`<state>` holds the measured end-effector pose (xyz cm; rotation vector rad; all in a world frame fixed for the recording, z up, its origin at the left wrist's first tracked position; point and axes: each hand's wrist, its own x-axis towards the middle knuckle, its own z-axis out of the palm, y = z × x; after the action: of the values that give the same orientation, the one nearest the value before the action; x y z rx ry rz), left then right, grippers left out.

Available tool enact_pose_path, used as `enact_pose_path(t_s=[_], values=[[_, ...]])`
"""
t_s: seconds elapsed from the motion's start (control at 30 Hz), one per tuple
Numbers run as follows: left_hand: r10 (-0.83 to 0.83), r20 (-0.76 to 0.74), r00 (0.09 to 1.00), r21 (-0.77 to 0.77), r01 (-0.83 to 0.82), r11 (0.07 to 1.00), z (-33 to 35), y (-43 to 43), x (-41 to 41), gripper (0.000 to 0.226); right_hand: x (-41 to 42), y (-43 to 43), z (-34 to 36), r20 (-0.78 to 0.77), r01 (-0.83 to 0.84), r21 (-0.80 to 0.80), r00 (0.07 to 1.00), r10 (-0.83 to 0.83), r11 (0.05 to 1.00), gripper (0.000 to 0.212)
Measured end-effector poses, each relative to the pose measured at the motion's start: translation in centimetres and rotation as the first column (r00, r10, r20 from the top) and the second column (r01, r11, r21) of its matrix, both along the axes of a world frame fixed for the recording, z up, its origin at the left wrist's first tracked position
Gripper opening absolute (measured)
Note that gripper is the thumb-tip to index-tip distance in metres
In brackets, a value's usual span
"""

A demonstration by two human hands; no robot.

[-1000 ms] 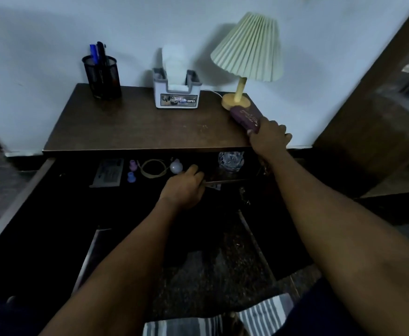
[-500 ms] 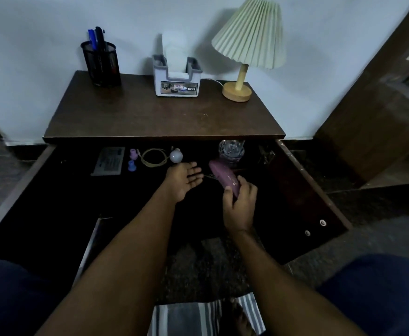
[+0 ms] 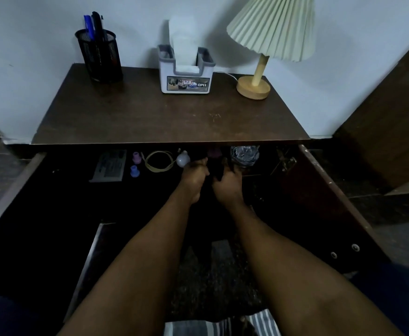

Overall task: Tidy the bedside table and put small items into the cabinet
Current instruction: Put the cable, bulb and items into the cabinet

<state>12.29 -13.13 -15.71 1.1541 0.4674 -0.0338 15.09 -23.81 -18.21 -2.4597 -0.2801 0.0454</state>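
Observation:
Under the dark wooden bedside table (image 3: 150, 112) the cabinet stands open. Both my hands reach into it, side by side. My right hand (image 3: 227, 184) grips a purple case (image 3: 214, 154); only the case's far tip shows, and the rest is lost in shadow between the hands. My left hand (image 3: 195, 177) lies against the case's left side, and the dark hides how its fingers lie. On the cabinet floor to the left lie a white bulb (image 3: 183, 159), a coiled cable (image 3: 158, 161), two small purple pieces (image 3: 135, 163) and a grey flat pack (image 3: 109, 166).
On the table top stand a black mesh pen holder (image 3: 99, 57), a white tissue box (image 3: 186, 78) and a pleated-shade lamp (image 3: 254, 87). A clear crinkled item (image 3: 244, 154) sits right of my hands. The open cabinet doors (image 3: 332, 190) flank both sides.
My right hand took the purple case from the table's right edge, brought it down and pushed it deeper into the cabinet. My left hand moved right, up against the case.

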Motion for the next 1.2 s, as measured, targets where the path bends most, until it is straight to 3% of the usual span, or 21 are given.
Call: enact_pose_path(t_s=[0.13,0.23,0.33,0.43,0.63,0.8,0.87,0.97,1.07,1.2], values=[[0.127,0.056,0.990,0.148,-0.134,0.980,-1.3,-0.8,0.8,0.037,0.5,-0.3,-0.2,0.074,-0.032,0.171,0.997,0.020,0.985,0.052],[0.178,0.079,0.981,0.167,-0.189,0.968,-2.2,-1.2,1.3,0.022,0.6,-0.2,-0.3,0.120,-0.059,0.213,0.992,0.034,0.975,0.048],[0.204,0.086,0.975,0.155,-0.215,0.964,-2.0,-1.6,1.7,0.015,0.7,-0.2,-0.7,0.070,-0.042,0.237,0.997,0.026,0.971,0.051],[0.198,0.070,0.978,0.168,-0.208,0.964,-1.8,-1.8,1.8,0.017,0.5,-0.6,-0.7,0.023,-0.047,0.210,0.999,0.043,0.977,0.051],[0.126,0.021,0.992,0.255,-0.128,0.958,-0.6,-1.6,-0.1,0.018,-2.0,-1.3,0.8,-0.027,-0.025,0.335,0.999,0.036,0.942,0.046],[-0.016,0.009,1.000,0.429,0.010,0.903,0.9,-1.0,-4.5,0.022,-5.8,-2.0,1.7,-0.089,-0.002,0.337,0.995,0.034,0.942,0.046],[-0.057,-0.021,0.998,0.631,0.057,0.773,2.0,0.1,-7.1,0.022,-7.7,-1.7,2.2,-0.060,-0.060,0.333,0.995,0.085,0.941,0.044],[-0.095,-0.084,0.992,0.891,0.118,0.439,4.5,2.5,-11.1,0.025,-10.6,0.1,2.8,-0.030,-0.217,0.338,0.970,0.241,0.916,0.043],[-0.066,-0.096,0.993,0.985,0.104,0.136,7.3,5.0,-16.0,0.029,-13.7,3.4,3.4,-0.072,-0.324,0.389,0.923,0.379,0.863,0.035],[0.116,0.035,0.993,0.997,-0.026,-0.079,11.1,9.6,-22.3,0.033,-18.4,8.9,5.0,-0.103,-0.345,0.535,0.879,0.465,0.771,0.024]])
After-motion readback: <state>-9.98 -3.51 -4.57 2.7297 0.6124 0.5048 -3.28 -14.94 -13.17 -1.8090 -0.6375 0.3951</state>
